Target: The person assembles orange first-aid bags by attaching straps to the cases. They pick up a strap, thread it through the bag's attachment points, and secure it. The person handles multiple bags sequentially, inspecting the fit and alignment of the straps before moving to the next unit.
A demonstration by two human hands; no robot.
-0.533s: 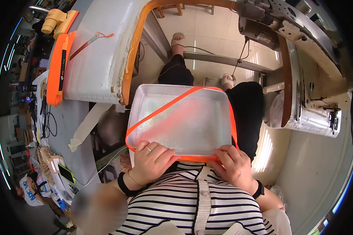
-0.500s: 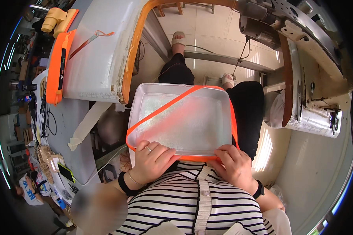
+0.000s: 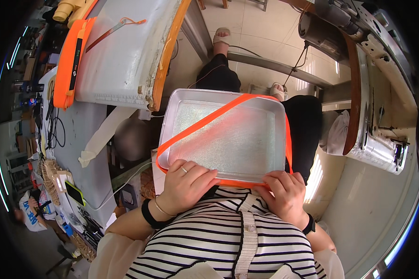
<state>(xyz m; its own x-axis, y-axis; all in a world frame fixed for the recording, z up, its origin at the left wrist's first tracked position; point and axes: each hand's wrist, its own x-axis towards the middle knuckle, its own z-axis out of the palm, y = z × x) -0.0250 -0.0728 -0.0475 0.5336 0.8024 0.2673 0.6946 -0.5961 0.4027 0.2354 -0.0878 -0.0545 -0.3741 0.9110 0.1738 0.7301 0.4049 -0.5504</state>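
On my lap lies a shallow silver metal tray (image 3: 228,139) with rounded corners. An orange strap (image 3: 205,122) crosses it diagonally from the left side to the far right corner. The strap also runs down the right side and along the near rim. At the near rim's left part, my left hand (image 3: 186,183) has its fingers closed on the strap, thumb pointing right. My right hand (image 3: 284,193) pinches the strap by the near right corner. Between the hands the strap lies against the rim; the fingertips hide part of it.
To the left stands a worn table (image 3: 121,60) with a roll of orange strap (image 3: 72,69) and a thin tool (image 3: 109,35) on it. A sewing machine (image 3: 372,51) is at the right. A phone (image 3: 75,193) with a white cable lies at lower left.
The whole view has shifted a little, so the tray and hands appear slightly farther right and up. Both hands keep their hold on the strap at the near rim.
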